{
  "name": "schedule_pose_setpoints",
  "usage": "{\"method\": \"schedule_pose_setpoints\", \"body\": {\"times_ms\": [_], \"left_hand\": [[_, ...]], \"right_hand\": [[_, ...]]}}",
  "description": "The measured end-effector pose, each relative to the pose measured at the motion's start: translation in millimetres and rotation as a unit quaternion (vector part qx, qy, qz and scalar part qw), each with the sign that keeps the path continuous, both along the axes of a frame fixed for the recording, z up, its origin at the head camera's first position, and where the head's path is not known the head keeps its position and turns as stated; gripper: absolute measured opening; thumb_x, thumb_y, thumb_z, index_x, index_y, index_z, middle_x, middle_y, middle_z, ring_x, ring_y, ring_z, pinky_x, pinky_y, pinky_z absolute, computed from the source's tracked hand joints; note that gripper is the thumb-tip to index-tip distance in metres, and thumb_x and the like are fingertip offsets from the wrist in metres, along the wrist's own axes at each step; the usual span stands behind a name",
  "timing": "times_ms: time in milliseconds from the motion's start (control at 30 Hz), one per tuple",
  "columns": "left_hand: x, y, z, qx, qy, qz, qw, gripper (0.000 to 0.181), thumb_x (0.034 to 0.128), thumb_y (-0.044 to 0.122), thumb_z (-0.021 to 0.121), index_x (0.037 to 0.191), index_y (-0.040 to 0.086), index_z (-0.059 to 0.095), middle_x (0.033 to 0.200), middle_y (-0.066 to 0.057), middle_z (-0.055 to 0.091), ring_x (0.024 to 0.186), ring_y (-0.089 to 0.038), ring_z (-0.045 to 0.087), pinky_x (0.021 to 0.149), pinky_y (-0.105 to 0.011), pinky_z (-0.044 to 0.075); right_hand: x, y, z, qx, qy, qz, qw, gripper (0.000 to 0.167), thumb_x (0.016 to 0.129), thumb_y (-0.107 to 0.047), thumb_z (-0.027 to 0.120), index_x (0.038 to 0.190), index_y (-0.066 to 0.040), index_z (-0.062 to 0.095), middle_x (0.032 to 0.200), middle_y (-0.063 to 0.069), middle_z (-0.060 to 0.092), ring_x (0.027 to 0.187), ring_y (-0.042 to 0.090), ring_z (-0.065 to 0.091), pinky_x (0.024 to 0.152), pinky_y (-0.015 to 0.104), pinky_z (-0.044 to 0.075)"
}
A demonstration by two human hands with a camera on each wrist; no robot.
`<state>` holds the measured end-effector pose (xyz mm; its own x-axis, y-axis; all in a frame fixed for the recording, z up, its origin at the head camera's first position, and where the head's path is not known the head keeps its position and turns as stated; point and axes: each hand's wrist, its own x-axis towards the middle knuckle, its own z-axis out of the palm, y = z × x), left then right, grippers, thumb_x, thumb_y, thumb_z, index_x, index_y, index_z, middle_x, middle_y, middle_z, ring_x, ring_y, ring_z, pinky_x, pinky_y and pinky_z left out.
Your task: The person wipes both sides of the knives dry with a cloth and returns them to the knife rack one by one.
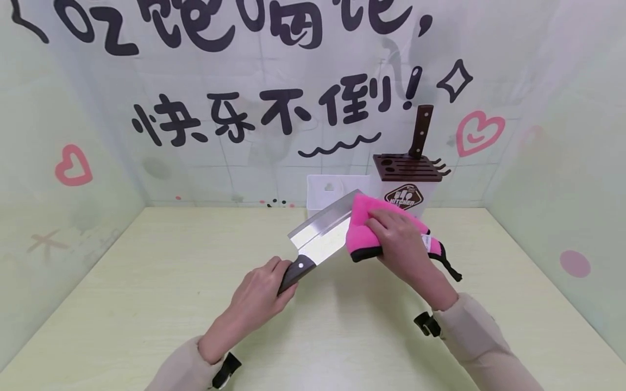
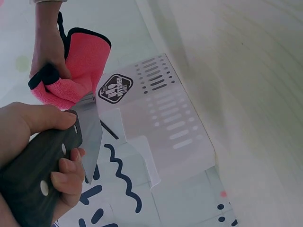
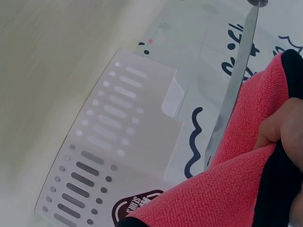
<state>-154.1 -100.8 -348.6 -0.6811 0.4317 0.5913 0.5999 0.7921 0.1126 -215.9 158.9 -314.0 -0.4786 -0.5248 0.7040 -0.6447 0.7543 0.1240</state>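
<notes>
A cleaver [image 1: 326, 228] with a dark riveted handle is held up above the table. My left hand [image 1: 261, 288] grips its handle, with the thumb along the side in the left wrist view. Toward the far end of the blade, a pink cloth [image 1: 361, 231] with black edging is folded around the metal and hides the tip. My right hand [image 1: 403, 244] pinches the cloth against the blade. In the right wrist view the cloth [image 3: 236, 161] covers part of the blade, and only a few fingers show.
Behind the cloth stands a white knife holder [image 1: 430, 193] with a slotted brown top. Another knife's brown handle [image 1: 421, 130] sticks up from it. A lower white section [image 1: 318, 190] extends to its left. Printed walls enclose the pale wooden table [image 1: 146, 304] at the back and sides.
</notes>
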Motion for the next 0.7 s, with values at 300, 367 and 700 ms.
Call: {"method": "schedule_pose_setpoints", "body": {"times_ms": [300, 367, 700], "left_hand": [[-2.0, 1.8, -3.7, -0.024, 0.022, 0.02, 0.9993, 0.026, 0.071, 0.013, 0.07, 0.088, -0.004, 0.059, 0.07, -0.005, 0.051, 0.051, -0.009, 0.042, 0.043, -0.019, 0.035], [-2.5, 2.2, -4.6, -0.027, 0.026, 0.021, 0.9991, 0.026, 0.0709, 0.013, 0.07, 0.088, -0.004, 0.059, 0.07, -0.004, 0.051, 0.051, -0.009, 0.042, 0.043, -0.019, 0.035], [-5.3, 2.4, -6.7, -0.039, 0.06, 0.019, 0.9973, 0.022, 0.072, 0.014, 0.068, 0.086, 0.0, 0.058, 0.067, -0.002, 0.046, 0.049, -0.007, 0.037, 0.041, -0.019, 0.034]], "right_hand": [[2.0, -6.8, -6.9, 0.017, 0.007, 0.002, 0.9998, 0.044, 0.054, -0.008, 0.083, 0.093, -0.003, 0.063, 0.102, 0.015, 0.062, 0.096, 0.031, 0.058, 0.085, 0.043, 0.046], [3.4, -8.8, -8.1, 0.021, 0.005, 0.002, 0.9998, 0.044, 0.055, -0.009, 0.083, 0.094, -0.004, 0.063, 0.103, 0.015, 0.062, 0.096, 0.031, 0.058, 0.085, 0.043, 0.046], [10.6, -18.3, -12.8, 0.03, -0.004, 0.024, 0.9993, 0.045, 0.055, -0.014, 0.084, 0.095, -0.005, 0.065, 0.104, 0.014, 0.062, 0.099, 0.029, 0.057, 0.087, 0.041, 0.045]]}}
